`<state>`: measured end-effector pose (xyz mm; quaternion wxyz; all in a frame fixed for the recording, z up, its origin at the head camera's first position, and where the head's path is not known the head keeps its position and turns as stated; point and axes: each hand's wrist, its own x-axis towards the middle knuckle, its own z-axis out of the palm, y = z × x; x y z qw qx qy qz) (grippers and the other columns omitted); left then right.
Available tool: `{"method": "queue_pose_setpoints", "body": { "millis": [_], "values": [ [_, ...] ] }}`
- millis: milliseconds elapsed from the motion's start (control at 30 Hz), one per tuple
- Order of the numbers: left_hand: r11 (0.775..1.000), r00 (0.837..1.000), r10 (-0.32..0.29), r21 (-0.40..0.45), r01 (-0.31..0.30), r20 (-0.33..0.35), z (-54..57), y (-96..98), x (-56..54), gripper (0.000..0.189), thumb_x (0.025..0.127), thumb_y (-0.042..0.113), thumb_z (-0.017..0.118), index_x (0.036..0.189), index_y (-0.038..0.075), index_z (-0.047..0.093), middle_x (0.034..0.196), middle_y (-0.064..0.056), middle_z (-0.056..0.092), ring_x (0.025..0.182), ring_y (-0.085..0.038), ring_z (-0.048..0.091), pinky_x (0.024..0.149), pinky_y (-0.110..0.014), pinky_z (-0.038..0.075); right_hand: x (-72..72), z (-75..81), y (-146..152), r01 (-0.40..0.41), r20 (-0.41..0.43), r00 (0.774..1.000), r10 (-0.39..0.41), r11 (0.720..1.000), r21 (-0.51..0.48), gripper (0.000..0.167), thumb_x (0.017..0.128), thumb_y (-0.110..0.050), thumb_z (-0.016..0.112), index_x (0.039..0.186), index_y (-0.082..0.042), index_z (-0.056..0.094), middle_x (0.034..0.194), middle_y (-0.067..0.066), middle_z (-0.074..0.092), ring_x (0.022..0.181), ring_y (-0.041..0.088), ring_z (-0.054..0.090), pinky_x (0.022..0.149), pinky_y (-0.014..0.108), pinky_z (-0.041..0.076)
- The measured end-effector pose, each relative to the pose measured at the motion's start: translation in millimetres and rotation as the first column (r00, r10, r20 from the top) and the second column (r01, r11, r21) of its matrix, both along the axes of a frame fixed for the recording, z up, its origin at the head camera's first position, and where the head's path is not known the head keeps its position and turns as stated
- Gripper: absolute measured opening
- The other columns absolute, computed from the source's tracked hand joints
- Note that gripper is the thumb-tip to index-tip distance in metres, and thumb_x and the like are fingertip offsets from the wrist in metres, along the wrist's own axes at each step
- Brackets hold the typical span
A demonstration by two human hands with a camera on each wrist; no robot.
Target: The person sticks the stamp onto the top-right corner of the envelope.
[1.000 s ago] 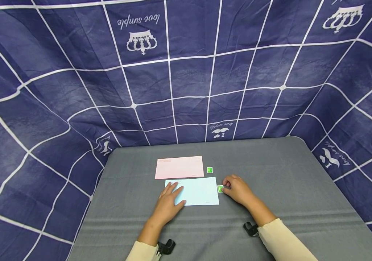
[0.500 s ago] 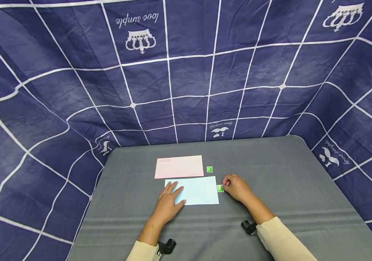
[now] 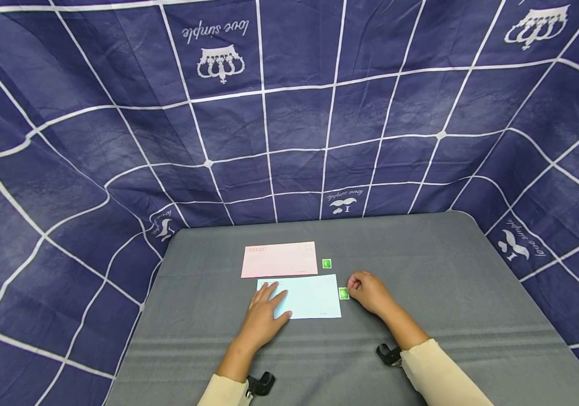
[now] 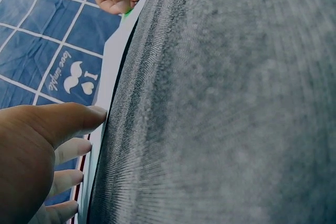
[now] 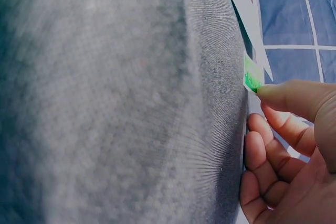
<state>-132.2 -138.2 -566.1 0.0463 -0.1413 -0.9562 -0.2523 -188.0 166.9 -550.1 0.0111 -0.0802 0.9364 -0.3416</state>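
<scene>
A light blue envelope (image 3: 312,297) lies flat at the front middle of the table. On its left part rests my left hand (image 3: 264,321), fingers spread. Just right of the envelope is a small green stamp (image 3: 343,293) with a white border. My right hand (image 3: 371,294) pinches that stamp by its edge between thumb and index finger; in the right wrist view the stamp (image 5: 252,74) tilts up from the cloth, and the other fingers (image 5: 255,150) are curled. Behind, a pink envelope (image 3: 279,260) lies flat, with a second green stamp (image 3: 327,263) beside its right end.
Grey cloth (image 3: 411,248) covers the table, with a few folds toward the front. A dark blue curtain (image 3: 294,124) with white lines hangs along the back and both sides. Black cameras (image 3: 388,355) are strapped to both wrists.
The right hand's fingers have drawn closer together at the stamp's edge, uncovering slightly more of it. The left hand and both envelopes stay where they were.
</scene>
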Motion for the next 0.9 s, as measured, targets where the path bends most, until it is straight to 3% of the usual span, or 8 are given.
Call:
{"method": "queue_pose_setpoints", "body": {
  "millis": [567,900],
  "values": [
    [1.000,0.999,-0.007,-0.030,0.008,0.035,0.0,1.1,0.2,0.056,0.091,0.036,0.073,0.140,0.012,0.061,0.155,-0.016,0.047,0.150,-0.042,0.033,0.121,-0.061,0.027,1.0,6.7,5,0.009,0.077,0.997,-0.002,0.996,-0.088,0.009,0.088,-0.009,0.070,0.081,-0.011,0.065,0.082,0.001,0.060,0.074,0.010,0.053,0.068,0.022,0.043],
    [0.999,0.999,-0.009,-0.037,0.010,0.048,0.8,1.4,-0.1,0.055,0.091,0.035,0.072,0.141,0.013,0.061,0.155,-0.016,0.048,0.150,-0.042,0.033,0.121,-0.062,0.027,2.2,12.3,5,0.001,0.082,0.997,0.008,0.994,-0.112,0.008,0.090,-0.010,0.070,0.084,-0.010,0.065,0.083,0.001,0.061,0.074,0.009,0.053,0.068,0.022,0.044]
  ]
}}
